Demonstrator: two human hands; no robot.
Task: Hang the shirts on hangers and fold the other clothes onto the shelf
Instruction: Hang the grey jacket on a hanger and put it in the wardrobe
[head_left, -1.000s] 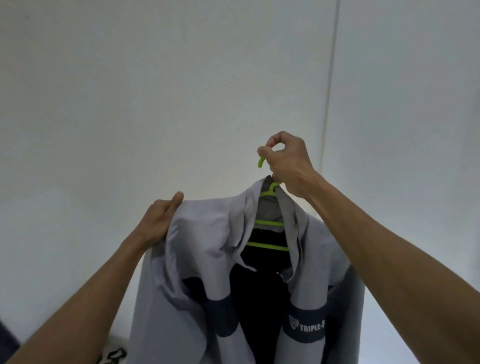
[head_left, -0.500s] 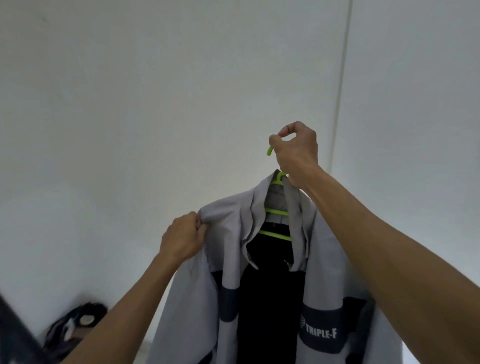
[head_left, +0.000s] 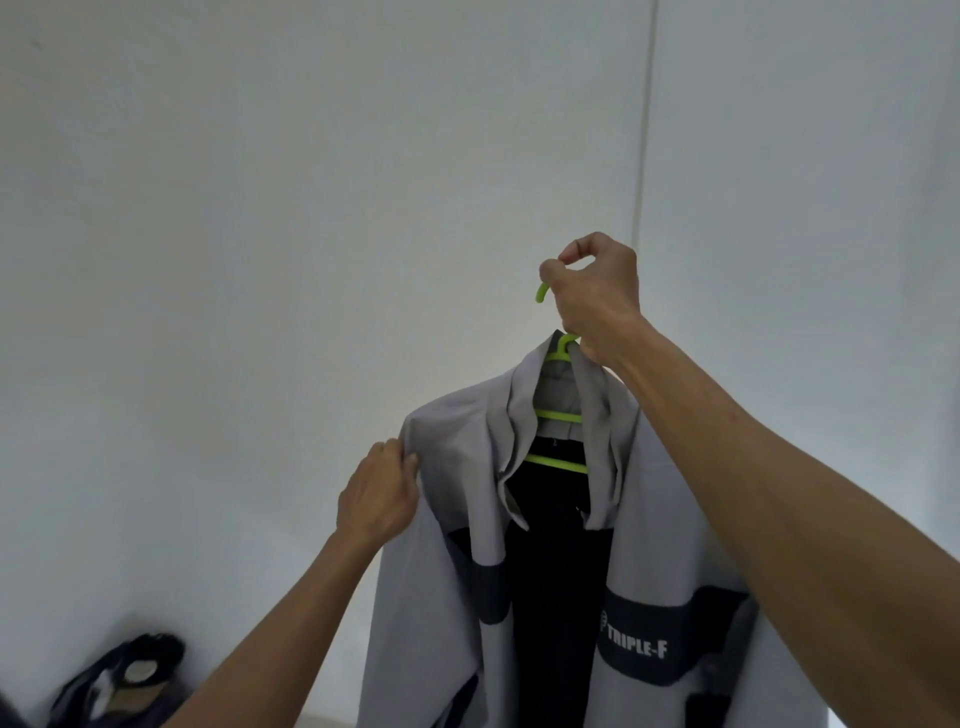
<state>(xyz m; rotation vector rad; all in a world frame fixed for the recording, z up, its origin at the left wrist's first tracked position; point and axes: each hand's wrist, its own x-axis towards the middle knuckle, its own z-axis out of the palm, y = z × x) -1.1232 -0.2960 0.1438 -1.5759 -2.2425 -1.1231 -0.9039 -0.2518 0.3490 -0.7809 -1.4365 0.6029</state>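
Right hand grips the green hanger hook mid-frame so the grey shirt hangs free; left hand pinches its shoulder, probably to seat it.

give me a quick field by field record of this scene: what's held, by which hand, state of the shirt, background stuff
garment: grey button-up shirt with dark band and TRIPLE-F lettering, draped open over a hanger
hanger: lime green plastic hanger, hook end poking out beside the fist
right hand: right hand holds the hanger's hook, raised
left hand: left hand pinches the shirt's shoulder edge
rail or shelf: not in view
background: plain white wall; dark bundle of items on the floor, lower left, too unclear to identify
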